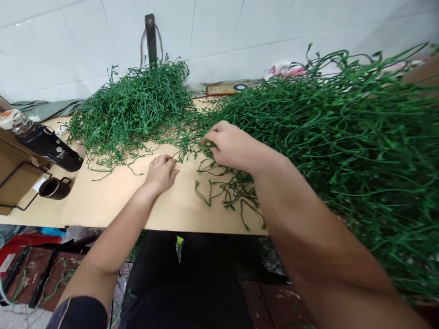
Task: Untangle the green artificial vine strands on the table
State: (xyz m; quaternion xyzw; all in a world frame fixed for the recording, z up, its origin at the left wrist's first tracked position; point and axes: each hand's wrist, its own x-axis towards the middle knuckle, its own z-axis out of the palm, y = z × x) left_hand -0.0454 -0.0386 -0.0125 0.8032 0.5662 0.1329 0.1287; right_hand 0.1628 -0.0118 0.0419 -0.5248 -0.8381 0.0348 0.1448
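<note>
A person's right hand (pixel 228 144) reaches over the middle of the worktop (pixel 192 217), thumb and forefinger drawn nearly together in a pinch at the fringe of a larger heap of green stems (pixel 329 137). Whether a stem lies between those fingertips is unclear. Handling this tangle well would seem to call for a light pinch near a stem's end and a slow pull along its length, so that neighbours are not dragged along and the knobbly tips do not snag.

The left hand (pixel 161 174) rests on the bare surface, roughly midway between the near and far edges, fingers loosely curled and thumb parted from them; no stem shows in its grasp. Lying there, it seems well placed to receive a stem or steady the loose ends close by.

Just in front of the right wrist, a few loose stems (pixel 236 189) are scattered toward the near edge. The larger heap covers the worktop's right end. A smaller heap of green stems (pixel 137 105) stands near the far edge, left of centre, and thin strands link the two. Toward the left end are a tilted black flask (pixel 60 151) and, nearer the front, a dark mug (pixel 56 192).
</note>
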